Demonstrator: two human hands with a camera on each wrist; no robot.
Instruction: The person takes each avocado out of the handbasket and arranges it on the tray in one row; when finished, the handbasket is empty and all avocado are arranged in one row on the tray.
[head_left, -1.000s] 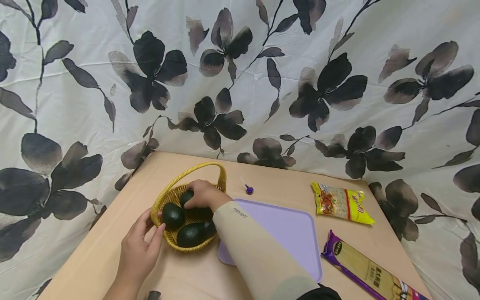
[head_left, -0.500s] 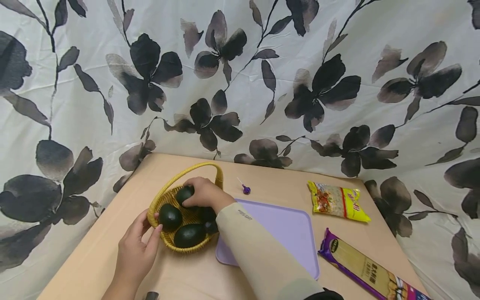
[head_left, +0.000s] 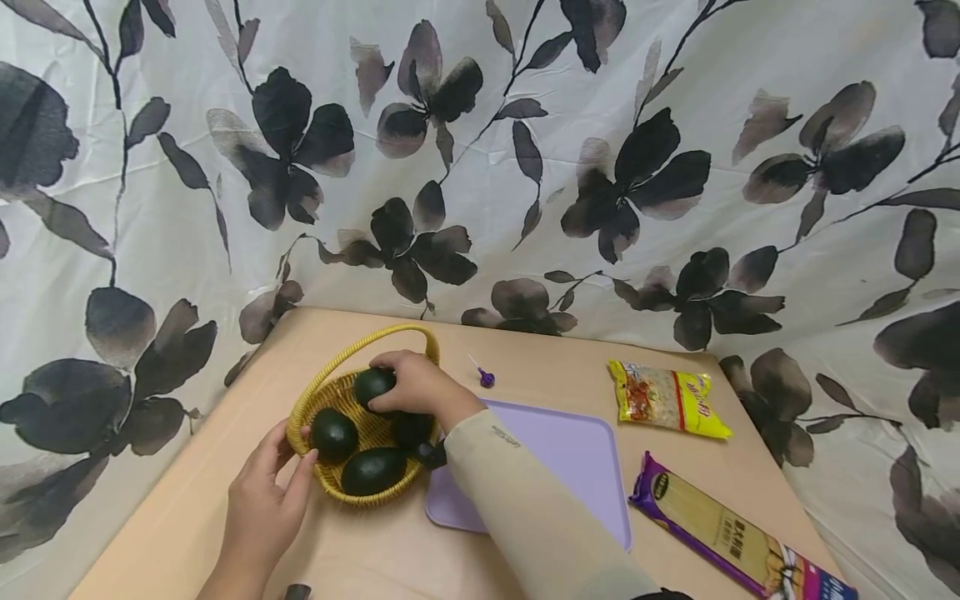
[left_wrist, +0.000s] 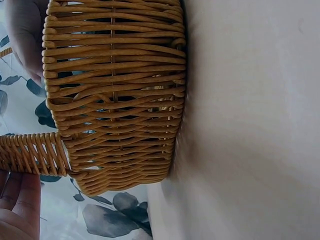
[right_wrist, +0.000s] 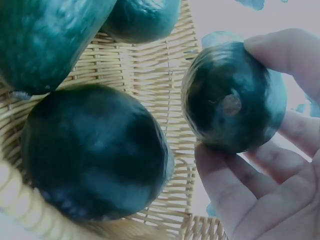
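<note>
A yellow wicker basket (head_left: 365, 501) with a tall handle stands on the table at centre left in the head view. My right hand (head_left: 420, 390) pinches a dark green avocado (head_left: 372, 387) between thumb and fingers at the basket's far side; its stem end (right_wrist: 231, 105) faces the right wrist camera. More avocados lie inside: one at the left (head_left: 334, 434), one at the front (head_left: 373, 472), and one (head_left: 411, 427) partly under my right hand. My left hand (head_left: 264, 500) holds the basket where the handle (left_wrist: 32, 154) meets the rim.
A lilac tray (head_left: 577, 450) lies right of the basket, partly under my right sleeve. Behind it is a purple lollipop (head_left: 487, 379). A yellow food packet (head_left: 670, 400) and a long purple-edged packet (head_left: 735, 529) lie at the right. Floral cloth (head_left: 480, 167) hangs behind the table.
My right hand has raised the avocado slightly, and more of it shows. The left hand keeps its hold on the basket. The head view has shifted a little to the right.
</note>
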